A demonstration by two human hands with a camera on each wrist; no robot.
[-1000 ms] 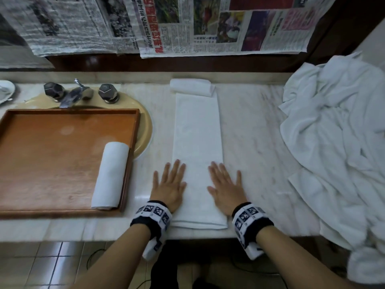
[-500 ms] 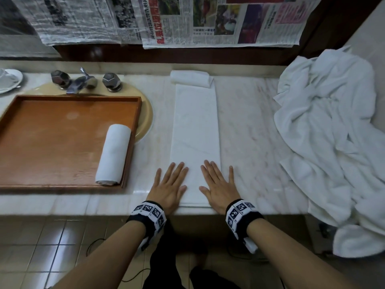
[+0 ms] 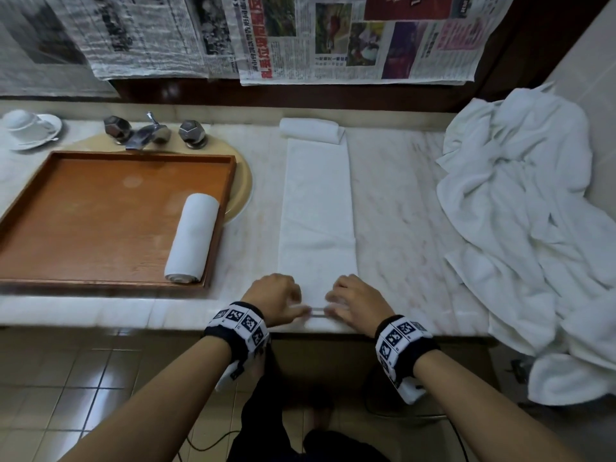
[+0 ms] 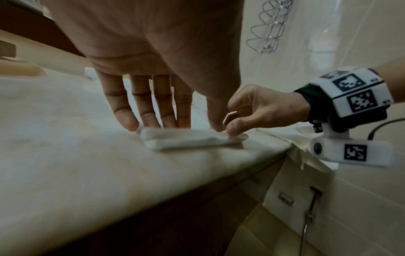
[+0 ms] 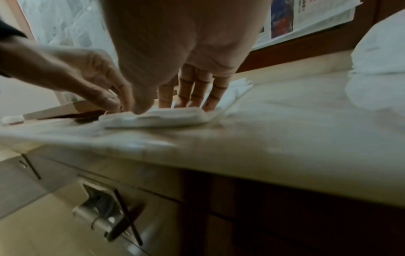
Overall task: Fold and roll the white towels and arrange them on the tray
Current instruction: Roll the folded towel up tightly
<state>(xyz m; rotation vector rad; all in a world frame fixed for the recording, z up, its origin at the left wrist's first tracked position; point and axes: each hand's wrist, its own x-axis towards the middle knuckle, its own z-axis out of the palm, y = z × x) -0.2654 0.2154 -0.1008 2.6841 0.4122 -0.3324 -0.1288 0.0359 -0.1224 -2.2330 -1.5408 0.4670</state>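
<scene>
The marble counter [image 3: 400, 211] is stretching right across the view, and on its right end a big heap of crumpled white towels [image 3: 533, 228] is lying bunched against the wall and spilling over the front edge. On the left, the wooden tray [image 3: 83, 221] is sitting over a round basin, just in front of the faucet [image 3: 151, 131]. One rolled towel [image 3: 191, 238] is already lying inside the tray, tucked along its right wall. Newspaper sheets [image 3: 333, 38] are hanging across the back wall.

Down the middle of the counter, the folded towel [image 3: 316, 211] is lying as a long narrow strip running from the back wall to the front edge, its far end doubled over into a small thick fold. It is lying well apart from the heap and just beside the tray.

Both hands are working at the near end of that strip. The left hand [image 3: 275, 300] is gripping the near left corner; the left wrist view is showing its fingers [image 4: 122, 119] reaching down behind the thick layered hem and the thumb pressing down at the front. The right hand [image 3: 355, 303] is doing the same on the right side, pinching the hem between thumb and curled fingers, with the right wrist view showing its fingertips [image 5: 210, 105] tucked behind the raised edge. The two hands are nearly touching each other at the middle of the hem.

Far left, a white cup on a saucer [image 3: 30, 126] is sitting at the counter's back corner.
</scene>
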